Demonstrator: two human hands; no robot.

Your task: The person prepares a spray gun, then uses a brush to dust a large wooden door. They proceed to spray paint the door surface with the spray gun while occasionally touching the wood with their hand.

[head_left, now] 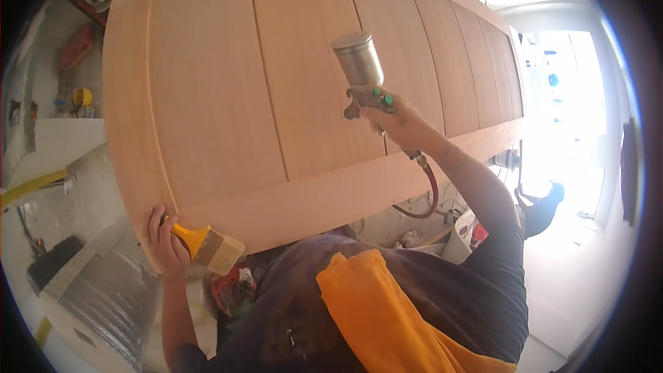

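A large panelled wooden door (pixel 207 83) lies flat in front of me, its bare pale-brown boards split by dark grooves. Over its middle, my right hand (pixel 395 119) is wrapped round a spray gun (pixel 366 97) with a silver metal cup (pixel 359 59) on top and green knobs. A dark red hose (pixel 434 193) runs from the gun's handle down past the door's near edge. At the near left corner, my left hand (pixel 166 238) grips a wide paintbrush (pixel 207 243) with a yellow handle and pale bristles. The left fingers rest by the door's edge.
An orange cloth (pixel 380 311) hangs over my dark shirt. Left of the door are a yellow tape roll (pixel 83 96) and a foil-like silvery sheet (pixel 110 311). Clutter lies below the near edge. A dark shape (pixel 544 211) stands at right, near a bright opening (pixel 566 97).
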